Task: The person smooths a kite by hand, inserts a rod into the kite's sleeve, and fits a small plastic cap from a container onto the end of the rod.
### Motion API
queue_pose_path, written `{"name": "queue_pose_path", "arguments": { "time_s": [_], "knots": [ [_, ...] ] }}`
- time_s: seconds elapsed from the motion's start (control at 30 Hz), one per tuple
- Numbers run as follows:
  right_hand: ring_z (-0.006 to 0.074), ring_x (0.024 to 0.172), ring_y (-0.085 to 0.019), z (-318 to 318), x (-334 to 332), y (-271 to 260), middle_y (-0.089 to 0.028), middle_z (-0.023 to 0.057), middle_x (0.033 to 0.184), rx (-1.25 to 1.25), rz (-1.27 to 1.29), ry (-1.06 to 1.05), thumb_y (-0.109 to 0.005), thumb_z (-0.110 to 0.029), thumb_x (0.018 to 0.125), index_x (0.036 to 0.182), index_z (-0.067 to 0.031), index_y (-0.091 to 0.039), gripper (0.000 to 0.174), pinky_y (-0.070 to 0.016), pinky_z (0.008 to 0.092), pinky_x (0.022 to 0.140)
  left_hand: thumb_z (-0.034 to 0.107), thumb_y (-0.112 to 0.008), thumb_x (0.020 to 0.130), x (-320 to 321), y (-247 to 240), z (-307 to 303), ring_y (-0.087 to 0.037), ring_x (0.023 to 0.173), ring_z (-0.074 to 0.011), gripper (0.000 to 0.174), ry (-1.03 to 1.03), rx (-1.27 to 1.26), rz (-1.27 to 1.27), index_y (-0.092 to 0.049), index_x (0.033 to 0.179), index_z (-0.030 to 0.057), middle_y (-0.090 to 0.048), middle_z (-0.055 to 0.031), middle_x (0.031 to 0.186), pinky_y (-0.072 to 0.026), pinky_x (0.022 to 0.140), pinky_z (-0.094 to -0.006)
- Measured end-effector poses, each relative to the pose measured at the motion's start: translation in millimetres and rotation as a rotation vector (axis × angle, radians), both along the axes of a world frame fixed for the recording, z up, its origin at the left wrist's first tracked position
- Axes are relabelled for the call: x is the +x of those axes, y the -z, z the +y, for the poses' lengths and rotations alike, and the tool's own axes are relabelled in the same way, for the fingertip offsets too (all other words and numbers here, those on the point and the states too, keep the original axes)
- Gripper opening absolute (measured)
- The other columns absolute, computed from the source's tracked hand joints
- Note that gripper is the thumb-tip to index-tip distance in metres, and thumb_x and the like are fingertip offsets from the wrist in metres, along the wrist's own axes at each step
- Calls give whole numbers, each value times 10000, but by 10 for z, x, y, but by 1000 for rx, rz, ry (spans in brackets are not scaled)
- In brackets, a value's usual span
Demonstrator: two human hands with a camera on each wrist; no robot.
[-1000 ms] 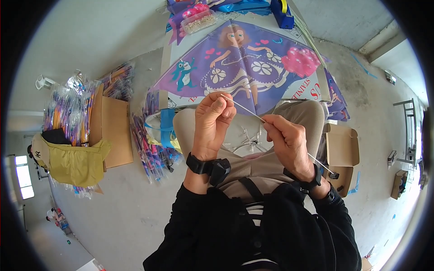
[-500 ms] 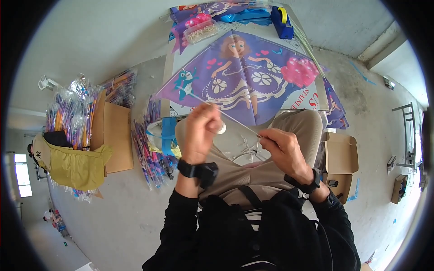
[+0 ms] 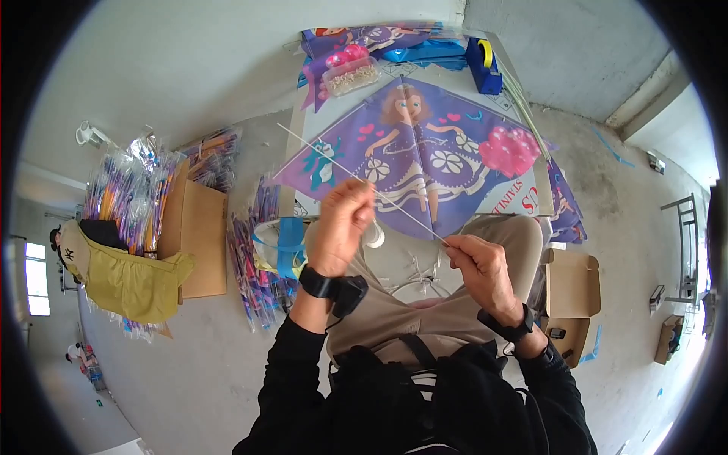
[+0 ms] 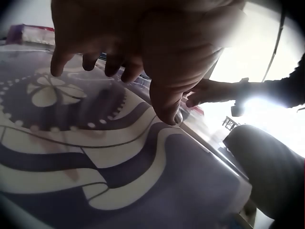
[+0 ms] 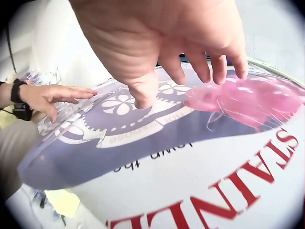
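A thin white rod (image 3: 317,149) slants over the near part of a purple kite (image 3: 409,216) printed with a princess figure. My left hand (image 3: 343,227) pinches the rod along its length, slightly blurred in the head view. At the rod's lower end, my right hand (image 3: 484,274) grips it with curled fingers. The kite lies spread on a board, with its near tip toward my lap. Both wrist views show fingers over the printed kite sheet (image 4: 200,176), and the rod does not show there. Below my left hand sits a small white roll (image 3: 374,236).
At the board's back stand a clear tub (image 3: 353,77) of small pieces and a blue tape dispenser (image 3: 484,67). Long pale rods (image 3: 523,98) lie along the right edge. Bundled kites (image 3: 129,193) and a cardboard box (image 3: 203,243) are left; an open carton (image 3: 572,284) is right.
The rod has shifted toward the upper left, its far end now sticking out beyond my left hand, its near end now at my right fingers. My left hand has moved slightly left.
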State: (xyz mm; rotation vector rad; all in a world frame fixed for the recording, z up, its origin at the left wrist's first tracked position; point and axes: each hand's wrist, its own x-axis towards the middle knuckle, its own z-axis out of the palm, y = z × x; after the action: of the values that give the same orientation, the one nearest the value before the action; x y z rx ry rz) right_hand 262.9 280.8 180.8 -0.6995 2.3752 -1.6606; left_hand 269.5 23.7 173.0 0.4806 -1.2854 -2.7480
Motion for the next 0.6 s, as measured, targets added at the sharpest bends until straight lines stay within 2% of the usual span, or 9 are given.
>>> {"name": "queue_pose_path", "arguments": {
  "time_s": [0.03, 0.1, 0.23, 0.3, 0.33, 0.47, 0.5, 0.57, 0.6],
  "knots": [
    [271, 661, -624, -36, -60, -6, -647, 162, 771, -2, 4, -2, -638, 24, 845, 984, 40, -667, 143, -478, 335, 599, 116, -662, 926, -37, 22, 65, -415, 586, -40, 77, -2, -2, 4, -645, 918, 41, -571, 11, 753, -337, 540, -176],
    [274, 661, -628, -95, -192, -7, -661, 169, 792, 24, 45, 34, -638, 21, 843, 974, 39, -670, 136, -479, 334, 601, 117, -668, 919, -123, 93, 143, -437, 589, -36, 74, 169, -82, -86, -646, 911, 47, -588, 11, 758, -334, 532, -165],
    [277, 660, -630, -88, -491, 151, -670, 173, 809, 54, 21, 31, -643, 19, 836, 965, 38, -671, 134, -481, 333, 601, 122, -653, 929, -358, 189, 80, -443, 617, -53, 73, 232, -58, -201, -645, 950, 52, -586, 4, 784, -353, 556, -179],
    [278, 650, -629, -58, -649, 242, -668, 168, 804, 66, 23, 47, -650, 15, 830, 960, 39, -669, 133, -481, 331, 595, 133, -674, 918, -525, 217, -27, -469, 605, -24, 95, 326, -91, -263, -641, 956, 52, -604, 20, 774, -347, 538, -152],
    [247, 635, -632, -34, -734, 276, -667, 160, 797, 95, 2, 64, -645, 11, 836, 959, 39, -668, 128, -484, 322, 590, 152, -660, 933, -625, 254, -108, -497, 623, -30, 112, 356, -88, -278, -637, 970, 49, -617, 7, 795, -373, 544, -154],
    [173, 631, -631, 62, -1139, 447, -661, 136, 763, 124, -55, 169, -623, 8, 859, 978, 42, -668, 132, -489, 292, 589, 206, -611, 974, -1323, 467, -718, -552, 667, -63, 172, 269, -57, -272, -641, 966, 37, -641, -22, 837, -435, 571, -183],
    [158, 635, -628, 93, -1238, 512, -659, 122, 749, 129, -97, 202, -615, 6, 868, 983, 45, -668, 133, -488, 284, 591, 239, -605, 982, -1572, 596, -1028, -588, 773, -96, 245, 283, 25, -229, -631, 1047, 4, -650, -57, 913, -484, 653, -205],
    [95, 662, -599, 128, -1428, 612, -639, 48, 720, 139, -121, 242, -593, -9, 903, 1017, 41, -678, 151, -468, 251, 606, 267, -609, 981, -2122, 548, -1371, -604, 793, -124, 264, 113, -3, -252, -628, 1021, 7, -650, -60, 913, -498, 675, -232],
    [95, 662, -599, 117, -1512, 639, -639, 48, 720, 142, -128, 241, -593, -9, 903, 1017, 41, -678, 151, -468, 251, 606, 318, -617, 972, -2423, 687, -1651, -614, 804, -153, 315, 94, 14, -188, -621, 1019, 7, -647, -69, 899, -510, 701, -263]
  ]
}}
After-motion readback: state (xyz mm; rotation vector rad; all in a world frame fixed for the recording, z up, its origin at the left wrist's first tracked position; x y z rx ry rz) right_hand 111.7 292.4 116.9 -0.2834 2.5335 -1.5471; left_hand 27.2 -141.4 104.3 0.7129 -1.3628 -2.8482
